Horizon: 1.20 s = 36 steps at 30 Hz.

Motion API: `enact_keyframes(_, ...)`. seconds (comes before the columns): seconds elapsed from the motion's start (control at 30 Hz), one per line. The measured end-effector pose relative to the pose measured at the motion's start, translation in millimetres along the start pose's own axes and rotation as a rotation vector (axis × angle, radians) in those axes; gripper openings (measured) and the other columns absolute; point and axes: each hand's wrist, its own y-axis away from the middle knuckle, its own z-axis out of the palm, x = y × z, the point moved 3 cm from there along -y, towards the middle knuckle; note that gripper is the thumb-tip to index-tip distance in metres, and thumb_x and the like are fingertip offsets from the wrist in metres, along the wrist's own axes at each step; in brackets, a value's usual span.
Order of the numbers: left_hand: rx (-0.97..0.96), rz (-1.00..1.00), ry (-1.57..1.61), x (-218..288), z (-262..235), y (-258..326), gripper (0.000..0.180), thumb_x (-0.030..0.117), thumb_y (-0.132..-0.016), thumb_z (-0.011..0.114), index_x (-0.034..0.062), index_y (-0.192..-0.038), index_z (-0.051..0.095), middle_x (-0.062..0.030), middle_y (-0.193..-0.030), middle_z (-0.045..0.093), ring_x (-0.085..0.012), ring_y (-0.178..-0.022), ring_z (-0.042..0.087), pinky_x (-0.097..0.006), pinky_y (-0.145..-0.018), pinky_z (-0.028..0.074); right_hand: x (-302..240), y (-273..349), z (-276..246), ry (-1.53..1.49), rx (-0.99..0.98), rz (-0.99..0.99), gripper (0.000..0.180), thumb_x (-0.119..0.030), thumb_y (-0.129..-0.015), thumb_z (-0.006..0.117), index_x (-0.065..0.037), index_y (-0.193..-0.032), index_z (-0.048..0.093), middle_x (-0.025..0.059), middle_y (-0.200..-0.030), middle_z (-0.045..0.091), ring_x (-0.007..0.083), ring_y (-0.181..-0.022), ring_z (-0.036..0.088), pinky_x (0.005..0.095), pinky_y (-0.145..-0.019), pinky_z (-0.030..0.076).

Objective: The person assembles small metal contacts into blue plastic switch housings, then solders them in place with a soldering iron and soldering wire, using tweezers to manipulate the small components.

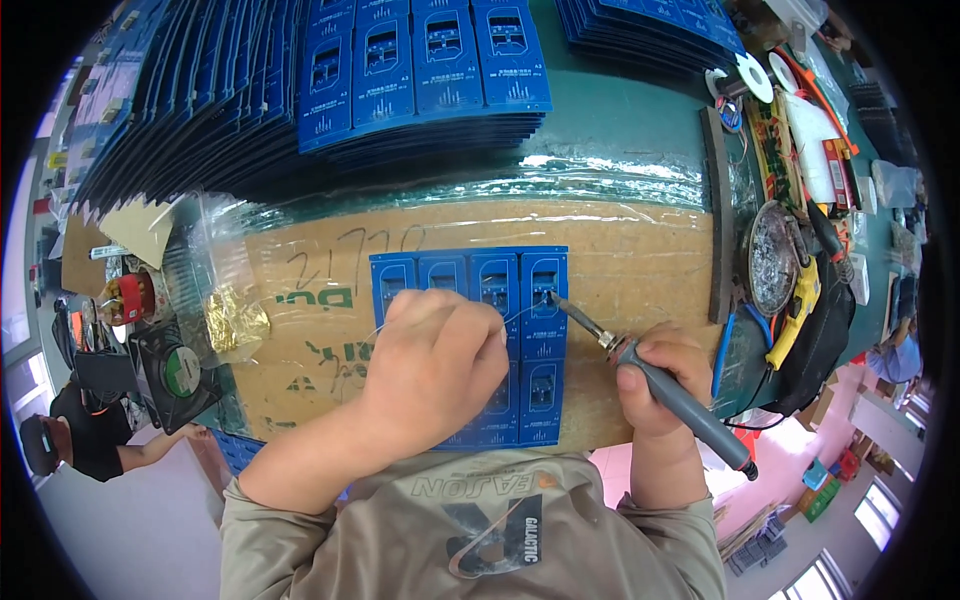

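The blue circuit board (545,345) lies flat on the cardboard sheet (640,265), directly in front of the person, with 4 columns of sections; each section's long axis runs away from the body. The right hand (665,380) is positioned beyond the board's right edge, closed around the handle of the soldering iron (695,410). The iron slants leftward and away from the body, its tip at the far section of the rightmost column; whether the tip makes contact cannot be told. The left hand (430,360) is above the board, fingers curled, covering much of the 3 columns to the left. A thin strand appears to extend from it toward the tip, but its fingertips are hidden, so its grip cannot be confirmed. The hands are apart. Governing relation, as judged: tip to far-right section, with the iron approaching from the right and the left hand opposite.
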Motion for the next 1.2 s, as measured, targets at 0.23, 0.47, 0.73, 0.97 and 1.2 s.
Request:
enact_keyframes(0.23, 0.122, 0.058, -0.01, 1.0, 3.8, 1.1, 0.022, -0.002, -0.073, 0.07, 0.0081, -0.089, 0.058, -0.0066, -0.075, 0.063, -0.0254, -0.07, 0.061, -0.038, -0.069, 0.044, -0.4, -2.6, 1.4, 0.0, -0.008, 0.01, 0.034, -0.016, -0.079, 0.085, -0.004, -0.097, 0.059, 0.0097, -0.074, 0.063, 0.0244, -0.06, 0.064, 0.0331, -0.052, 0.05)
enact_keyframes(0.47, 0.121, 0.043, -0.025, 3.1, 5.5, 0.9, 0.022, -0.002, -0.074, 0.07, 0.0074, -0.089, 0.057, -0.0078, -0.075, 0.064, -0.0266, -0.071, 0.061, -0.039, -0.069, 0.045, 2.1, 1.1, 1.7, -0.022, 0.006, 0.025, 0.034, -0.015, -0.078, 0.085, -0.005, -0.098, 0.059, 0.0098, -0.074, 0.064, 0.0244, -0.06, 0.064, 0.0334, -0.052, 0.051)
enact_keyframes(0.73, 0.102, 0.029, -0.043, 3.5, 4.5, 0.8, 0.021, -0.002, -0.076, 0.07, 0.0078, -0.091, 0.058, -0.0055, -0.08, 0.067, -0.0256, -0.072, 0.063, -0.038, -0.069, 0.045, 1.0, -0.1, 2.6, -0.019, 0.002, 0.04, 0.035, -0.017, -0.077, 0.085, -0.005, -0.098, 0.06, 0.0096, -0.074, 0.064, 0.0245, -0.06, 0.065, 0.033, -0.053, 0.051)
enact_keyframes(0.97, 0.072, 0.029, -0.057, 4.0, 3.0, -1.2, 0.019, -0.001, -0.078, 0.071, 0.0083, -0.092, 0.061, -0.0047, -0.082, 0.068, -0.0255, -0.073, 0.064, -0.037, -0.068, 0.046, 1.1, -0.3, 2.8, -0.005, -0.003, 0.034, 0.035, -0.018, -0.077, 0.086, -0.005, -0.097, 0.06, 0.0094, -0.073, 0.064, 0.0244, -0.059, 0.065, 0.0332, -0.052, 0.051)
enact_keyframes(1.2, 0.089, 0.051, -0.063, 6.1, 3.4, -2.4, 0.019, -0.001, -0.075, 0.07, 0.0071, -0.087, 0.057, -0.0081, -0.074, 0.062, -0.0273, -0.07, 0.06, -0.039, -0.069, 0.045, 0.3, 1.1, 2.1, 0.003, -0.004, 0.05, 0.034, -0.018, -0.078, 0.085, -0.005, -0.096, 0.06, 0.0097, -0.074, 0.065, 0.0245, -0.059, 0.065, 0.0335, -0.052, 0.051)
